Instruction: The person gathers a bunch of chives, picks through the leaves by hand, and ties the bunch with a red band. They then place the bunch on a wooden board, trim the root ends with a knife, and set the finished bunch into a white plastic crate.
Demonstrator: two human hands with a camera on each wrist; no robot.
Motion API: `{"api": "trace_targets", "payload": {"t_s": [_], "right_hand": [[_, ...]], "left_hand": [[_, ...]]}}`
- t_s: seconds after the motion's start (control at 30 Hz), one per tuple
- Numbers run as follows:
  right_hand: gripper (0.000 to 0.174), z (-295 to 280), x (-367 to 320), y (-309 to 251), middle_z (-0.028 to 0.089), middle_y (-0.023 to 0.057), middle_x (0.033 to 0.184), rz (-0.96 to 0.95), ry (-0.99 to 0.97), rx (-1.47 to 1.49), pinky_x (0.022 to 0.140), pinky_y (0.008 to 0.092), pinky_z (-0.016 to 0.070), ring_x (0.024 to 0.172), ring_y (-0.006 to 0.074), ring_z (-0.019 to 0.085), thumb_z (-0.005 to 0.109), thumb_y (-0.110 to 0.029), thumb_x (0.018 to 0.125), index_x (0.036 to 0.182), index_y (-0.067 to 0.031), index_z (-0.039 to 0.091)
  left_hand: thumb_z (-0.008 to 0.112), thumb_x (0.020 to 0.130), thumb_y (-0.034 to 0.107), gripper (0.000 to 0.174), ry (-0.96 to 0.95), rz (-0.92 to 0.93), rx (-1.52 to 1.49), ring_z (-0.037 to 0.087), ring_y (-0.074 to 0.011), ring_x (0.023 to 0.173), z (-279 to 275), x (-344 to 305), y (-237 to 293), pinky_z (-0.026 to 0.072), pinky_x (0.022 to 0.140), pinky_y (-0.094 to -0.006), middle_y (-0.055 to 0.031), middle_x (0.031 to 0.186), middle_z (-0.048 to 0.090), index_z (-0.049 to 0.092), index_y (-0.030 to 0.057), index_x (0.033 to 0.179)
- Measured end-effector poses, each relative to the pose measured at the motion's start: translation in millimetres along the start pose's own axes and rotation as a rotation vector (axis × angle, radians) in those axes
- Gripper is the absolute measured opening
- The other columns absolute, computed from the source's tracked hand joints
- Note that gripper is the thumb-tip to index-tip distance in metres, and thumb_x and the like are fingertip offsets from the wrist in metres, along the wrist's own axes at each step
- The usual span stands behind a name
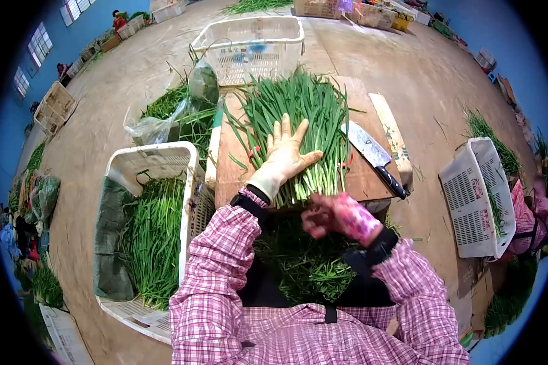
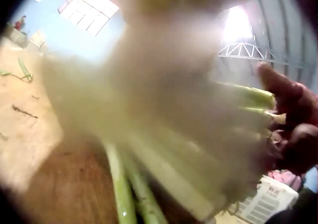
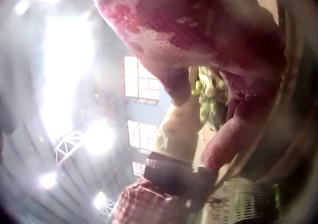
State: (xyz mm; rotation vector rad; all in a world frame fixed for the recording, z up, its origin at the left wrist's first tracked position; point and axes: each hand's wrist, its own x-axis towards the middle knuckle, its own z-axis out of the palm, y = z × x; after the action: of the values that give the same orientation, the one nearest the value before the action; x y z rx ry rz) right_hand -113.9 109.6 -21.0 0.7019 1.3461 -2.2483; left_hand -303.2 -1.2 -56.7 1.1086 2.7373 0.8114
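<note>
On the wooden board [image 1: 362, 173] lies a thick bundle of long flat-leaved greens [image 1: 298, 100], like garlic chives, its pale stem ends toward the person. My left hand [image 1: 284, 155], in a cream rubber glove, presses on it with fingers spread. Red bands show at both sides of the bundle. Blurred in the head view, my right hand [image 1: 341, 216] wears a pink patterned glove with bare fingers. It is right at the stem ends [image 3: 207, 92], fingers loosely bent, a gap between thumb and fingers. To the right of the bundle rests a cleaver [image 1: 374, 155] with a black handle.
A white crate [image 1: 189, 255] of greens stands at the left, with a plastic bag [image 1: 158, 129] of greens beyond it. Another white crate [image 1: 246, 64] stands behind the board. Loose trimmings [image 1: 310, 267] lie below the board. At the right is a tilted crate [image 1: 475, 198] near another person.
</note>
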Motion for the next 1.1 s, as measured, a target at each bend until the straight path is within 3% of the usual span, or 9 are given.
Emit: {"api": "trace_targets", "payload": {"t_s": [0.07,0.27,0.33,0.57,0.67,0.73,0.8,0.87,1.1], "right_hand": [[0.038,-6,-30,-9,0.07,0.0126,0.081,0.078,-0.001,-0.535,0.067,0.033,0.0591,0.08,0.0232,0.071,0.064,-0.034,0.098,0.104,0.0035,0.068],[0.035,5,10,0,0.073,0.015,0.091,-0.536,-0.127,-1.188,0.082,0.0401,0.054,0.09,0.0295,0.07,0.06,-0.035,0.097,0.115,-0.0068,0.07],[0.036,7,18,6,0.072,0.0161,0.104,-0.394,-0.113,-1.456,0.088,0.0383,0.0533,0.097,0.0307,0.07,0.063,-0.034,0.096,0.117,-0.0054,0.069],[0.035,14,2,-13,0.074,0.0159,0.095,-0.474,-0.249,-1.352,0.082,0.038,0.0543,0.09,0.0275,0.071,0.063,-0.033,0.096,0.111,-0.0025,0.072],[0.04,13,-39,-32,0.074,0.0147,0.091,-0.303,-0.404,-1.101,0.076,0.0339,0.0553,0.083,0.0213,0.071,0.066,-0.035,0.094,0.107,0.002,0.072],[0.036,-35,-30,-19,0.073,0.012,0.089,-0.204,-0.219,-0.582,0.07,0.0314,0.0556,0.076,0.0176,0.069,0.064,-0.032,0.096,0.112,-0.0008,0.072],[0.026,-58,-12,-31,0.071,0.0109,0.084,-0.447,0.304,-1.226,0.067,0.0348,0.0542,0.07,0.0182,0.066,0.061,-0.026,0.098,0.104,-0.0037,0.073],[0.021,-63,-4,-33,0.07,0.0123,0.083,-0.408,0.504,-0.996,0.068,0.0348,0.0532,0.073,0.0214,0.068,0.062,-0.023,0.098,0.097,-0.0042,0.072],[0.02,28,24,-43,0.068,0.0103,0.114,-1.427,0.148,-1.736,0.09,0.0417,0.0475,0.112,0.0276,0.06,0.062,-0.022,0.094,0.106,-0.0105,0.072]], "left_hand": [[0.068,0.084,0.063,0.095,0.042,0.021,0.006,0.006,-0.048,0.15,6,-2,-4,0.0113,0.121,-0.0539,-0.0287,0.163,0.006,0.026,0.0217,0.158],[0.067,0.086,0.059,0.089,0.034,-0.002,0.017,0.006,-0.0452,0.151,4,0,2,0.0105,0.121,-0.0535,-0.0273,0.163,0.007,0.029,0.021,0.157],[0.065,0.087,0.061,0.088,0.018,0.003,-0.049,0.005,-0.046,0.151,-6,-2,3,0.0093,0.121,-0.0539,-0.0282,0.163,0.007,0.029,0.021,0.157],[0.054,0.091,0.068,0.085,0.008,0.052,-0.122,0.0,-0.0469,0.151,-22,-9,-10,0.0066,0.12,-0.0564,-0.0278,0.163,0.006,0.024,0.0252,0.158],[0.057,0.091,0.063,0.078,0.205,0.115,-0.174,0.029,-0.0336,0.148,-45,-15,-48,0.034,0.115,-0.044,-0.0206,0.158,0.033,0.032,0.0271,0.156],[0.065,0.097,0.037,0.037,0.386,-0.19,-0.303,0.072,-0.0215,0.096,-69,-40,-58,0.0562,0.083,-0.03,-0.0144,0.108,0.074,0.067,0.0153,0.126],[0.066,0.095,0.026,0.022,0.253,-0.462,0.04,0.073,-0.0193,0.083,-93,-64,-64,0.0564,0.079,-0.03,-0.0108,0.092,0.076,0.075,0.0121,0.109],[0.067,0.092,0.026,0.021,0.116,-0.535,-0.084,0.072,-0.0194,0.078,-93,-82,-68,0.0563,0.076,-0.0296,-0.0068,0.082,0.076,0.076,0.0126,0.106],[0.074,0.086,0.03,0.035,0.039,-0.424,-0.022,0.07,-0.0261,0.098,-56,-52,-75,0.0533,0.088,-0.0366,-0.012,0.105,0.074,0.07,0.0175,0.119]]}}
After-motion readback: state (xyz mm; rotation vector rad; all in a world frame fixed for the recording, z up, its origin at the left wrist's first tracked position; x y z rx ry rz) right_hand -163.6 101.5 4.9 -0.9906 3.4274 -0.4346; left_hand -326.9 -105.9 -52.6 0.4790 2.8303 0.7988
